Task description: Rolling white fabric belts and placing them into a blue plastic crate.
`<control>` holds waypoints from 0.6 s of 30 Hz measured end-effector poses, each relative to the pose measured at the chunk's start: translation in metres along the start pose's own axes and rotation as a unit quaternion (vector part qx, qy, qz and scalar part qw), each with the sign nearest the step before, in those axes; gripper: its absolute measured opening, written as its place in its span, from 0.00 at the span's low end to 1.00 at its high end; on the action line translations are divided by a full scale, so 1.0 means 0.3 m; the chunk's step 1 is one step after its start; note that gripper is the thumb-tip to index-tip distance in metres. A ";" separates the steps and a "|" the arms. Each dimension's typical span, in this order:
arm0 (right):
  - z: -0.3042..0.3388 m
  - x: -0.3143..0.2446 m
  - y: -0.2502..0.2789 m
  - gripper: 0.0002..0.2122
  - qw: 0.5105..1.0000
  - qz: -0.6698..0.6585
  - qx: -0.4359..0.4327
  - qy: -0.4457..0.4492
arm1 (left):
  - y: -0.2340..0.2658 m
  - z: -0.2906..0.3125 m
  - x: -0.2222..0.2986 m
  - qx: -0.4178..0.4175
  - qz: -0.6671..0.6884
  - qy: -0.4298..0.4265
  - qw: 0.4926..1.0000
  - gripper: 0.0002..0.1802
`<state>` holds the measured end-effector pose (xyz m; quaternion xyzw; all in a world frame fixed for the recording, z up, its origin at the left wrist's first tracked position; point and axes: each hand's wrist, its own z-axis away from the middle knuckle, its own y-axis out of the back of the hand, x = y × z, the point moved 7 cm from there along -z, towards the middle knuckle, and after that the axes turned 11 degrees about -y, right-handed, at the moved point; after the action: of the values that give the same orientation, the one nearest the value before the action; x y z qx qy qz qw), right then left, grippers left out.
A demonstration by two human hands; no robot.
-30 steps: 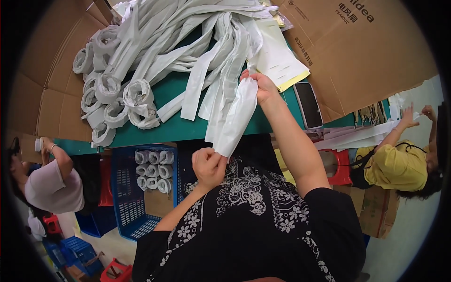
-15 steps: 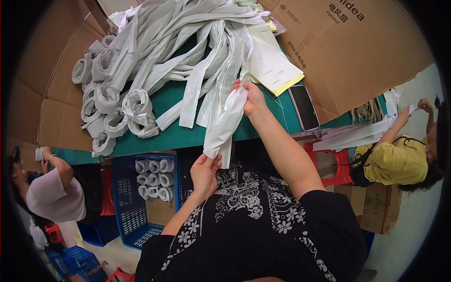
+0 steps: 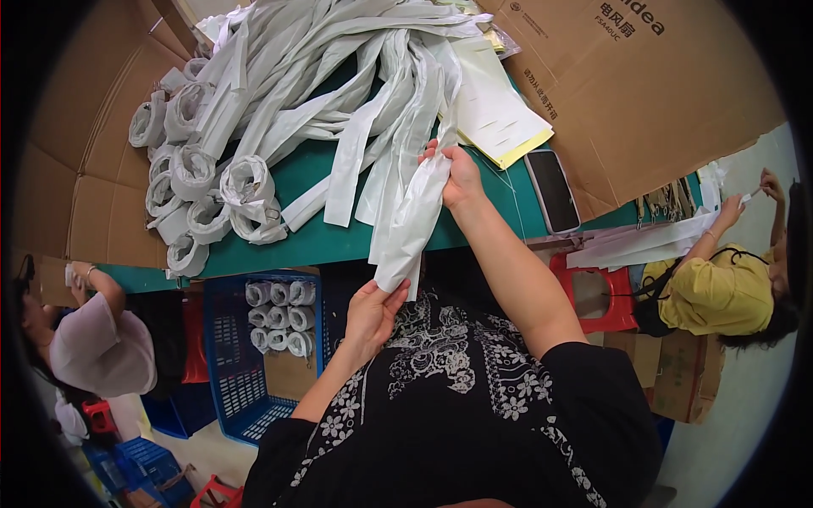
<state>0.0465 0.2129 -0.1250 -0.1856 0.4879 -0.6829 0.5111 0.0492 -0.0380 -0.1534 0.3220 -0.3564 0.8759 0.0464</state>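
A long, flat strip in white plastic wrapping (image 3: pixel 413 230) stretches between my hands at the table's near edge. My left hand (image 3: pixel 373 310) pinches its lower end, close to my body. Farther up, my right hand (image 3: pixel 454 176) is closed around the same strip, which runs on toward the heap beyond. Many similar white strips (image 3: pixel 296 76) lie loosely piled across the green table (image 3: pixel 313 245). To their left, several white rolls (image 3: pixel 193 173) of coiled strip are stacked together. What is inside the wrapping cannot be made out.
A blue crate (image 3: pixel 222 364) below the table holds several rolls (image 3: pixel 279 317) in rows. White and yellow papers (image 3: pixel 500 110) and a phone (image 3: pixel 550 193) lie right of the strips. Cardboard (image 3: pixel 644 93) borders the table. Co-workers sit at left (image 3: pixel 102 347) and right (image 3: pixel 711 292).
My left hand has shifted slightly right along with the strip's lower end. My right hand keeps its grip in nearly the same place.
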 end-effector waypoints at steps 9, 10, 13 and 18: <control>-0.069 -0.035 0.037 0.10 0.994 0.105 -0.007 0.027 | 0.020 0.062 0.017 -0.058 -0.121 -0.018 0.991 0.14; -0.074 -0.028 0.032 0.10 0.994 0.104 -0.013 0.022 | 0.032 0.071 0.011 -0.071 -0.112 -0.012 0.991 0.15; -0.071 -0.004 0.026 0.09 0.994 0.110 -0.003 0.013 | 0.097 0.086 -0.008 -0.057 -0.107 -0.009 0.993 0.11; -0.032 -0.007 0.043 0.10 0.995 0.095 0.033 0.023 | 0.060 0.111 0.234 -0.067 -0.320 -0.433 0.840 0.13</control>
<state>0.0468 0.2191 -0.1398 -0.1059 0.4919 -0.6509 0.5684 0.0060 -0.0834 -0.1043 0.7609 -0.2753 0.5572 0.1866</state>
